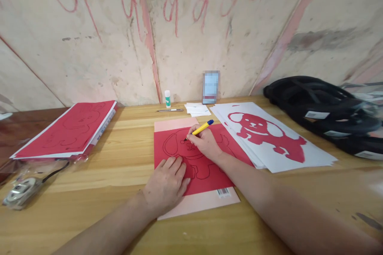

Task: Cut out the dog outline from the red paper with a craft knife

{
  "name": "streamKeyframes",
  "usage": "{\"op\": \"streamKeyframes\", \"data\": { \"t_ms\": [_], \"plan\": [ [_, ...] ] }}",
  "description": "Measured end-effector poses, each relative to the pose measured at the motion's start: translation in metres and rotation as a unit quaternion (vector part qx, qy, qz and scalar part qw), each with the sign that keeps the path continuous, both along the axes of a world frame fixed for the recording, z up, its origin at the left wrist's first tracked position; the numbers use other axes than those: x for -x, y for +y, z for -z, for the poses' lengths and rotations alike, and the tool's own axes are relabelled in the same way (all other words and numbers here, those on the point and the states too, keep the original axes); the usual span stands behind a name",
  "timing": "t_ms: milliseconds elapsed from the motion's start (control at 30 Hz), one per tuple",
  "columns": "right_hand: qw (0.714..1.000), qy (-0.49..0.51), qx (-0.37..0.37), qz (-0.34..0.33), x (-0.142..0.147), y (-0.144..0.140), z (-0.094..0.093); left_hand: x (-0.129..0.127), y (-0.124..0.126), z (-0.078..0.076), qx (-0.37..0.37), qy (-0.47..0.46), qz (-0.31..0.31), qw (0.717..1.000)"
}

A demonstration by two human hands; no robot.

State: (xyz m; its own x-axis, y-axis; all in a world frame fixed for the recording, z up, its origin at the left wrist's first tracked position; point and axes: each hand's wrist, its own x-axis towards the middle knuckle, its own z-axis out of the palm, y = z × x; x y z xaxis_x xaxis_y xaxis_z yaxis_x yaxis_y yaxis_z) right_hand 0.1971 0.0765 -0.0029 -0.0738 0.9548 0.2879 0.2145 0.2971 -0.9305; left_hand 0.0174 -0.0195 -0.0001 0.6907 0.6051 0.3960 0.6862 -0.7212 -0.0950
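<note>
A yellow pen (pixel 202 127) with a dark blue end is pinched in my right hand (pixel 206 143), tip down on a sheet of red paper (pixel 176 185). Dark outlines of a dog with long ears cover this sheet, and the pen's tip is at the dog's face. My left hand (pixel 167 179) lies on the sheet's lower left part, fingers loosely spread and slightly bent. Under the red paper sits a pale pink pad (pixel 203 205) with a barcode near its lower edge. My right forearm hides part of the drawing's right side.
White sheets with a red dog cutout (pixel 260 125) lie to the right, beside black bag-like things (pixel 308 99). At left are a stack topped by outlined red paper (pixel 68 127) and a wrapped tape measure (pixel 22 191). A glue stick (pixel 167 99), slim pen (pixel 170 110), paper scraps (pixel 197 109) and phone (pixel 211 87) line the wall.
</note>
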Motion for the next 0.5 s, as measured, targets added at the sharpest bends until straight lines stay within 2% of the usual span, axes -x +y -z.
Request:
{"op": "streamKeyframes", "data": {
  "t_ms": [500],
  "plan": [
    [0.999, -0.039, -0.006, 0.035, -0.0001, -0.0015, -0.0002, -0.0004, 0.0005, -0.0015, 0.019, 0.010, -0.003, 1.000]
  ]
}}
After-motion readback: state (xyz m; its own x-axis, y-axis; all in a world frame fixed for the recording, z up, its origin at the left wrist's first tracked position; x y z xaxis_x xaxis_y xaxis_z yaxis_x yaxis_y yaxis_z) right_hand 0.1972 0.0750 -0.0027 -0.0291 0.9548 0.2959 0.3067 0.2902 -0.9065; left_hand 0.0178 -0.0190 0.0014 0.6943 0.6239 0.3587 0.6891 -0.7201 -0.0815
